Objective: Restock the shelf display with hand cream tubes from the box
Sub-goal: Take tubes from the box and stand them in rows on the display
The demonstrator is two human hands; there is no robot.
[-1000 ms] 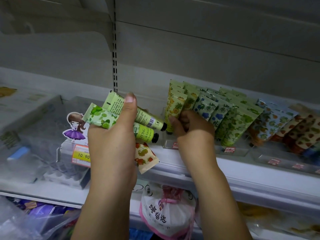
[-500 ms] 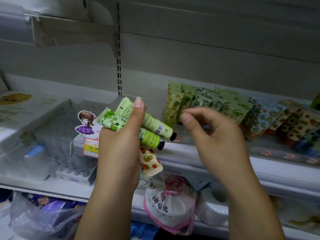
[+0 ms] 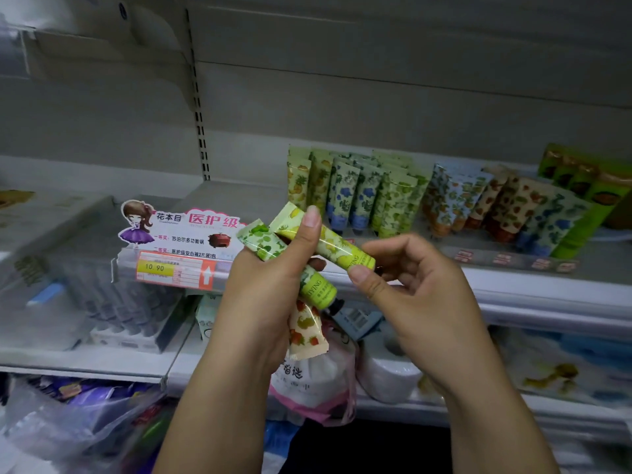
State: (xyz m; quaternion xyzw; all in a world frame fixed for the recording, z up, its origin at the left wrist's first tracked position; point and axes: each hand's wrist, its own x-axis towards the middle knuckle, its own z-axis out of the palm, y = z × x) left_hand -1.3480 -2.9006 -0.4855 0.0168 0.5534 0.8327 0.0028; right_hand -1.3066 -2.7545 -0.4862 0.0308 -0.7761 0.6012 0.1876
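Note:
My left hand (image 3: 270, 302) grips a bunch of three hand cream tubes in front of the shelf: a green leaf-print tube (image 3: 263, 242), a yellow-green tube (image 3: 333, 246) and a strawberry-print tube (image 3: 304, 333) pointing down. My right hand (image 3: 407, 289) pinches the cap end of the yellow-green tube between thumb and fingers. Behind the hands, rows of printed tubes (image 3: 369, 196) stand in the shelf display (image 3: 513, 265). No box is in view.
A promo card with a cartoon girl (image 3: 178, 234) and a 10.90 price tag (image 3: 171, 270) sit on the shelf edge at left. Clear packs fill the left shelf (image 3: 102, 302). Toilet paper rolls (image 3: 390, 367) and a pink-trimmed bag (image 3: 314, 388) lie below.
My right hand left the tubes on the shelf display, came back toward my left hand and took hold of the yellow-green tube's cap end. The view has drawn slightly closer.

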